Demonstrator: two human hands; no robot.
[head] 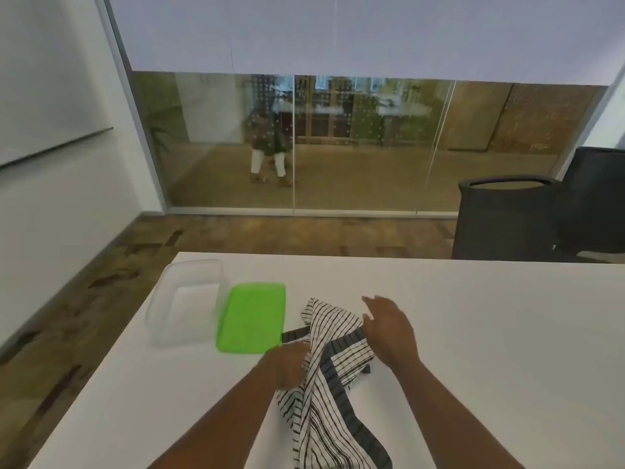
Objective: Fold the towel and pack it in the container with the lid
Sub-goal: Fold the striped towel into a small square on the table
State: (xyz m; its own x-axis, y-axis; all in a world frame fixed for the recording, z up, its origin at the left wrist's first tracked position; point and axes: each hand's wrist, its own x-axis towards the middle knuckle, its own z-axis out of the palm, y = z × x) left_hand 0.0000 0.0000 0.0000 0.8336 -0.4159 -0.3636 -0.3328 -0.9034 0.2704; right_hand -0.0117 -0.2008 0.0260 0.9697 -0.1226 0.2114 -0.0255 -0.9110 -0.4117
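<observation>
Clear plastic rectangular container [184,301], one, open and with nothing inside, at the left end of the white table [473,316]. Bright green plastic lid [252,318], one, flat on the tabletop just beside it, nearer edge touching the towel. Crumpled white cloth towel with black stripes and a dark border [329,370], one, unfolded, near the middle of the table, lower end cut off by the frame. Left hand [287,365] closed on a bunch of the cloth, fingers hidden within it. Right hand [389,328] spread wide, palm down against the towel's right side. Two dark chairs [507,218] beyond, partly cropped.
</observation>
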